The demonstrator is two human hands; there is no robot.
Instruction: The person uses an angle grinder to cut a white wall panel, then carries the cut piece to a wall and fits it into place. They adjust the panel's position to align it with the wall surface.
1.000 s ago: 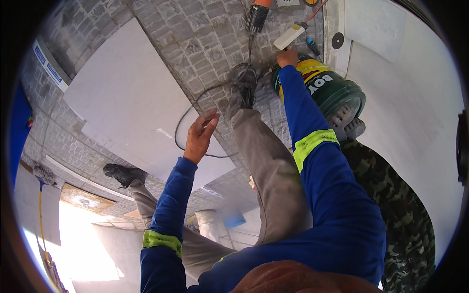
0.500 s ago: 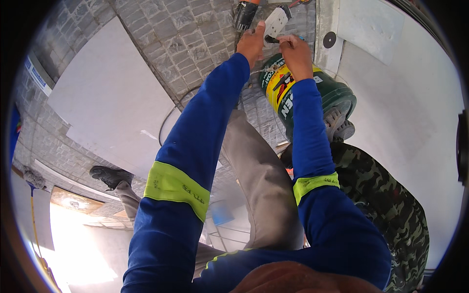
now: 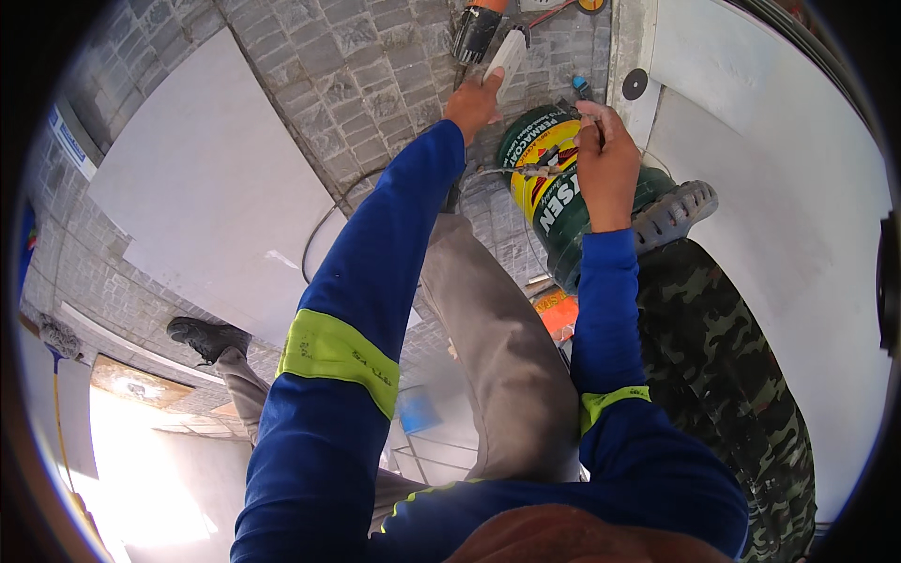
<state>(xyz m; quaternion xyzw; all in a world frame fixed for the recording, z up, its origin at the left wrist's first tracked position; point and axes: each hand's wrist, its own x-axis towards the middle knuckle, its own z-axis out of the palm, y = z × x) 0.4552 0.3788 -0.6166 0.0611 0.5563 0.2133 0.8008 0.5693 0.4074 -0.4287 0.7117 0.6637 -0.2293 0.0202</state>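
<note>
Crossing the green bucket [image 3: 568, 230] right of top centre, a cord [image 3: 533, 171] could be snagged if tugged by the right hand [image 3: 608, 155], its grip unclear, while a white power strip [image 3: 511, 58] is clamped, well apart, by the left hand [image 3: 477, 105] at top centre.

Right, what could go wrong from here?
The left hand grips the white power strip; if it is drawn closer, the red cord at its far end could pull tight. A grey clog sits close beside the right hand and the green bucket; a shift of that foot might jostle either. The black cable loops loosely over the white board, so a foot might snag it.
</note>
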